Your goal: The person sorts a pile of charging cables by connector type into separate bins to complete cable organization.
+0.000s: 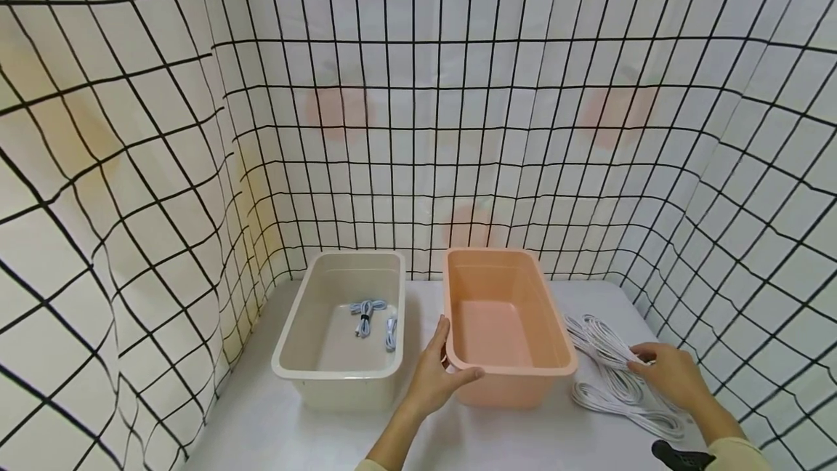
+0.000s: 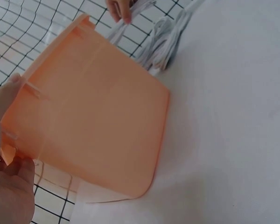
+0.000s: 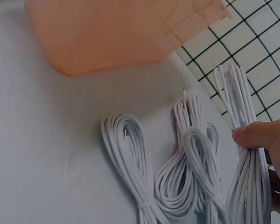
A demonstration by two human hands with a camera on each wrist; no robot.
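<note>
My left hand (image 1: 434,376) grips the near left corner of an orange plastic bin (image 1: 516,391), its thumb along the rim. In the left wrist view the bin's outer wall (image 2: 98,107) fills the middle, with fingers tucked under its rim. To the right of the bin, my right hand (image 1: 673,376) pinches a coiled bundle of white cable (image 3: 247,186), thumb across its middle. The held bundle stands upright, raised off the table in the right wrist view. More white cable bundles (image 3: 130,158) lie beside it on the white surface.
A cream bin (image 1: 346,387) stands left of the orange one, with light-blue tied cables (image 1: 366,315) inside. Black wire mesh (image 1: 438,144) encloses the white table (image 1: 242,427) at the back and both sides. A black strap (image 1: 680,456) sits at my right wrist.
</note>
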